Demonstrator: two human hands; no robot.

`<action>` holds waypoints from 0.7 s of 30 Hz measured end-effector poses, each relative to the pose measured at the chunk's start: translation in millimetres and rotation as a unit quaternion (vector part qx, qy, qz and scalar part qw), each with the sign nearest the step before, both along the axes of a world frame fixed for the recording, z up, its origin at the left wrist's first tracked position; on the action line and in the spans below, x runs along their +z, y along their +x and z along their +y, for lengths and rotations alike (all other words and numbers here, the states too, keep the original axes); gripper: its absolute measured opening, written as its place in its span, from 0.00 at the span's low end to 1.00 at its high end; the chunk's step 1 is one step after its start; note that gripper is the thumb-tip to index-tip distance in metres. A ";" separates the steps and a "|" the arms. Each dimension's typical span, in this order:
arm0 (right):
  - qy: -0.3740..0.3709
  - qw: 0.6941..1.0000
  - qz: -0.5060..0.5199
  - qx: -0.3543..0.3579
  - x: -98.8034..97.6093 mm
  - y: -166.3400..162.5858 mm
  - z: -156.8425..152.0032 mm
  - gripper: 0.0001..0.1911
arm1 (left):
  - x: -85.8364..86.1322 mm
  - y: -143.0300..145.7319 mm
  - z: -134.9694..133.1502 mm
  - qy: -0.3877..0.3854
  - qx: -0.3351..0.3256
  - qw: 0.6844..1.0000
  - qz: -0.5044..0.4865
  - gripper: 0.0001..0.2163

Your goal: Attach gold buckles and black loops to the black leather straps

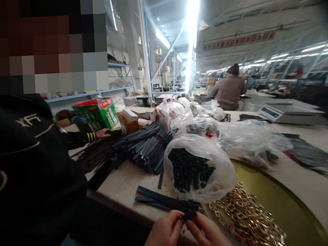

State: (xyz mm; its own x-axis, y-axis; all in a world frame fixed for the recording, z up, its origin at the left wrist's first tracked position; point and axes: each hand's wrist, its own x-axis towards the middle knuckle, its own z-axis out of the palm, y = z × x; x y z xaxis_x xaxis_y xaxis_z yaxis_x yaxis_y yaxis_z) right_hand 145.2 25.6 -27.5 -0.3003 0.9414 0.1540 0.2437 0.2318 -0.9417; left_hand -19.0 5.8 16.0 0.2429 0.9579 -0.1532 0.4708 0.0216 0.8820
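At the table's near edge, my left hand (164, 231) and my right hand (206, 232) come close together, fingers pinched. Between them is a short black strip (189, 215), gripped from both sides. A small shiny bit shows by the left fingertips, too small to name. Just beyond lie a few longer black strips (162, 198). An open clear plastic bag (224, 171) full of small black pieces (187, 169) stands behind my hands. To the right, gold-coloured metal buckles (248, 217) are heaped on a round golden tray (283, 197).
A person in a black jacket (31, 159) stands at left, a hand (102, 133) on dark strips. A thick bundle of black strips (148, 146), a green box (105, 113), plastic bags (252, 136) and a scale (287, 111) cover the table. Another person (228, 90) sits beyond.
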 end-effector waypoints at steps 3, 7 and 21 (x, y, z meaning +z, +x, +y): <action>0.076 0.983 -0.148 -0.082 16.8 24.7 31.8 0.13 | -11.5 -6.5 11.3 -0.051 0.060 0.995 -0.063 0.13; 0.145 0.930 -0.320 -0.102 19.8 27.5 76.6 0.12 | -17.4 -11.3 28.6 -0.090 0.088 0.985 -0.118 0.15; 0.103 0.869 -0.483 -0.042 -11.2 -7.8 121.6 0.08 | -23.2 -13.4 44.4 -0.127 0.097 0.979 -0.125 0.08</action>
State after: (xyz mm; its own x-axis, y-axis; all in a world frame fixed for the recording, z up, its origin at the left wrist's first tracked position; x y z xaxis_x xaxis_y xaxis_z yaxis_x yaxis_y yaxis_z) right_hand 137.4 147.2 -38.7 -0.3142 0.9487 0.0363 0.9214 0.3139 -0.2292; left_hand -32.5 50.2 -7.2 0.1199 0.9288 -0.3508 0.2055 0.3224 0.9240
